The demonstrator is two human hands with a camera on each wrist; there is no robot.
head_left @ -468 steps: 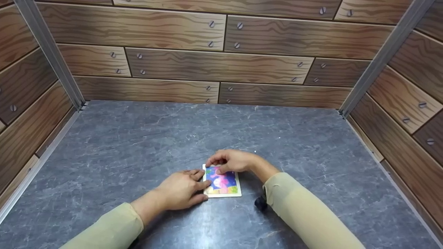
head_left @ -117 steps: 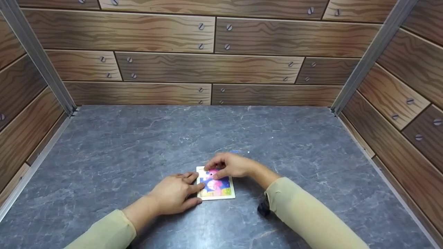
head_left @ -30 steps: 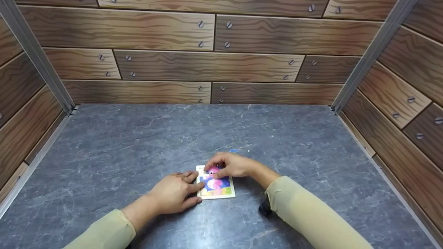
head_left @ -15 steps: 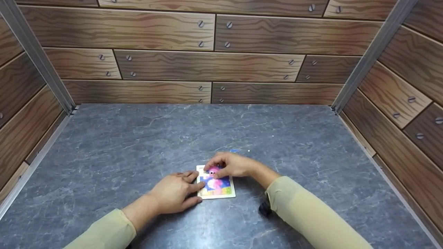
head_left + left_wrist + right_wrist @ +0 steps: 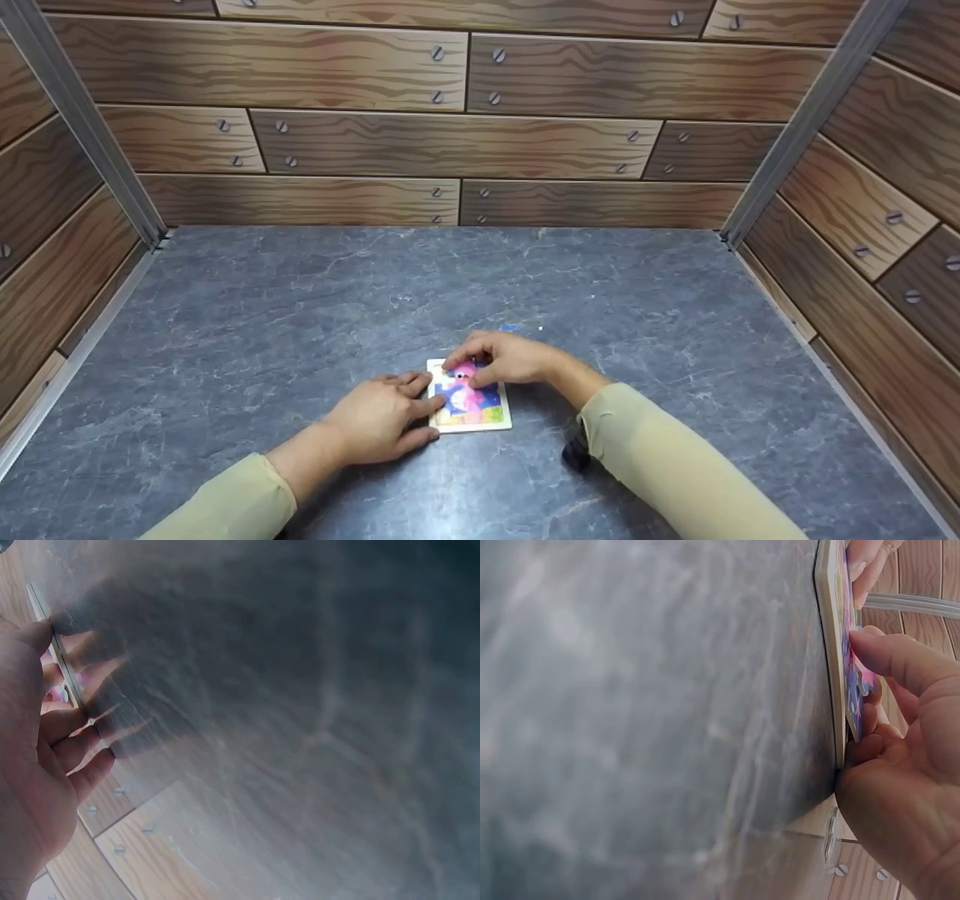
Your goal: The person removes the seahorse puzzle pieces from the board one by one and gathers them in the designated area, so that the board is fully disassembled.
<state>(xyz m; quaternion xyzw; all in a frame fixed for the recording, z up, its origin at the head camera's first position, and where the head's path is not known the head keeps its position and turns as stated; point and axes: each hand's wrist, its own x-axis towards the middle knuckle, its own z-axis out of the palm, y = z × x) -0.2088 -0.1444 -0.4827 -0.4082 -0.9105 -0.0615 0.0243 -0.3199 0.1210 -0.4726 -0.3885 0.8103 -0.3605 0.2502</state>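
Note:
A small jigsaw puzzle with a pale tray (image 5: 474, 430) lies on the table, its picture pink, blue and yellow. My left hand (image 5: 379, 416) rests along the tray's left edge, fingers extended, the index fingertip over the picture. Above the upper part, my right hand (image 5: 514, 356) pinches a pink and blue puzzle piece (image 5: 465, 370) between thumb and fingers. In the right wrist view this piece (image 5: 855, 709) stands tilted a little off the tray. Pale bare board shows at the upper left of the picture. Fingers hide the upper right part.
Just behind the right hand lies a small blue piece (image 5: 508, 328), partly hidden, with a tiny white speck (image 5: 540, 328) beside it. Wood-patterned walls (image 5: 360, 142) enclose the grey marbled table (image 5: 300, 300) at the back and both sides.
Compared with the oldest frame, the picture's upper left now shows pale board, and a blue piece lies behind the right hand. Over the last second both hands have stayed almost still.

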